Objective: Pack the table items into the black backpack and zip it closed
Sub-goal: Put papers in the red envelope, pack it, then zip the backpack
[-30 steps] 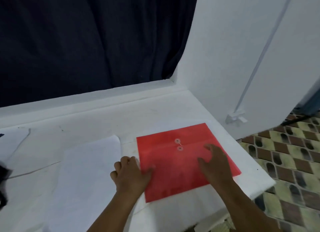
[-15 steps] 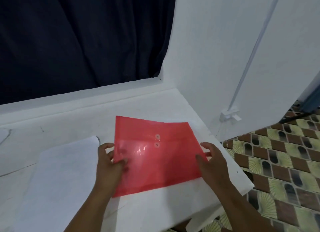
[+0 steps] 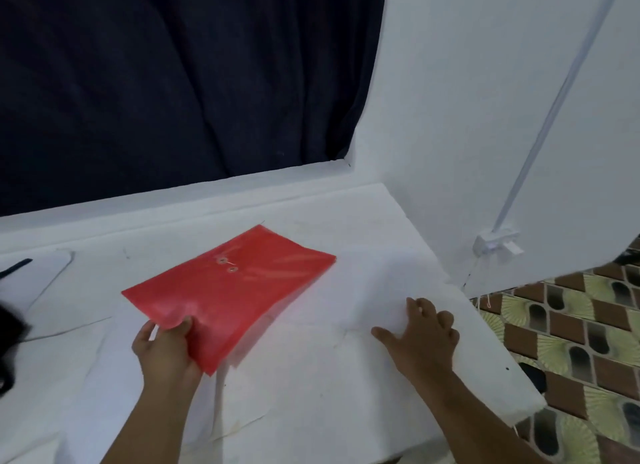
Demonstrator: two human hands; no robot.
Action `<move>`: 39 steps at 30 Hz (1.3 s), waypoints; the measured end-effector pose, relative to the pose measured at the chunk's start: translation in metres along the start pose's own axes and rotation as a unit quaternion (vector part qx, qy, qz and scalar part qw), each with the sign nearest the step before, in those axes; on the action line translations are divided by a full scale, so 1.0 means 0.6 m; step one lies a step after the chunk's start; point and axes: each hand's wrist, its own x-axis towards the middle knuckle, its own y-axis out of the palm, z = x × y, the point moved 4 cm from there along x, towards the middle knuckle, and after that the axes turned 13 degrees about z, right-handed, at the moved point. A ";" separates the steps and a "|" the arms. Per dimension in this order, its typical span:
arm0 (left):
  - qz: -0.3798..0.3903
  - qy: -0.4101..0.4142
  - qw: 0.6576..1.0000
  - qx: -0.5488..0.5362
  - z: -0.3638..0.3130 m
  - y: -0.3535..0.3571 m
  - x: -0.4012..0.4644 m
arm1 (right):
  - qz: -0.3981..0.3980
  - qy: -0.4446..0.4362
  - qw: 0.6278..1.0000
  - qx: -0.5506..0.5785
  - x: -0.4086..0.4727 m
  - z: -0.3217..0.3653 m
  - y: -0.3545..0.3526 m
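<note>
left hand [image 3: 165,347] pinches the near corner of the red envelope [image 3: 232,290], raised over the worktop [image 3: 311,394] just beyond that hand. right hand [image 3: 420,339] rests spread flat, empty. it looks light, floppy, slick; better gripped mid-edge.

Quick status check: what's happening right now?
Left hand pinches red envelope. Right hand flat on white table. Nothing blocking.
</note>
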 end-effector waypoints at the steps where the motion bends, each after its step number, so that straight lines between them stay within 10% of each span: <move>1: 0.000 0.003 1.000 0.002 0.002 -0.002 0.000 | -0.004 -0.011 1.000 -0.002 0.003 -0.001 0.002; 9: 0.004 0.009 1.000 -0.009 -0.003 0.011 0.019 | -0.062 -0.105 0.991 0.048 0.012 0.000 0.013; 14: 0.003 0.001 1.000 -0.015 0.007 0.020 0.018 | -0.046 0.045 0.996 0.058 0.008 -0.028 0.006; 21: 0.000 -0.020 1.000 -0.002 0.018 0.037 0.012 | -0.069 0.038 0.974 0.211 0.004 -0.030 -0.012; 27: 0.013 -0.017 1.000 0.023 0.020 0.046 0.010 | -0.097 -0.061 0.907 0.405 -0.019 -0.011 -0.034; 35: 0.069 0.007 0.984 0.166 0.044 0.081 -0.006 | -0.286 -0.235 0.864 0.342 -0.040 0.059 -0.163; 39: 0.167 0.011 0.921 0.352 0.063 0.113 -0.025 | -0.367 -0.316 0.813 0.322 -0.075 0.096 -0.246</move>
